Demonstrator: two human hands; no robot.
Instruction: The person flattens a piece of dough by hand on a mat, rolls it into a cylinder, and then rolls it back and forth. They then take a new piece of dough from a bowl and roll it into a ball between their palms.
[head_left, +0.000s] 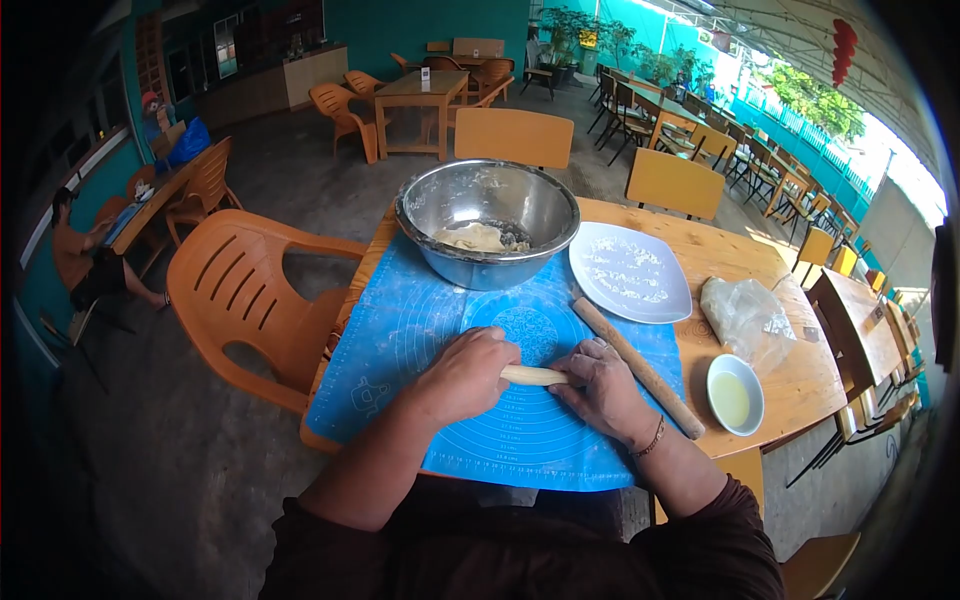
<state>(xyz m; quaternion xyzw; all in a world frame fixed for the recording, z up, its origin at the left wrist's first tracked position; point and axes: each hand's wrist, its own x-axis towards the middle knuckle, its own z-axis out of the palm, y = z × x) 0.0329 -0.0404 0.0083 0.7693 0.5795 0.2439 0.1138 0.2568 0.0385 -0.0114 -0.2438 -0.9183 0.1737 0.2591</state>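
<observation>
A pale strip of dough [537,376] stretches between my two hands, low over the blue measuring mat [480,435]. My left hand [474,370] is closed around its left end, with the fingertips hidden beneath. At the other end my right hand [604,388], dusted with flour, grips the strip between thumb and fingers. A wooden rolling pin [640,368] lies slantwise just right of my right hand. Beyond the hands stands a steel bowl [488,272] with more dough [474,238] inside. To its right, a white plate [607,305] carries scattered flour.
A crumpled clear plastic bag [745,320] and a small bowl of pale yellowish liquid [735,396] are on the wooden table's [800,385] right side. An orange chair [235,290] stands close at left. Another person [80,250] sits farther left; more tables and chairs fill the background.
</observation>
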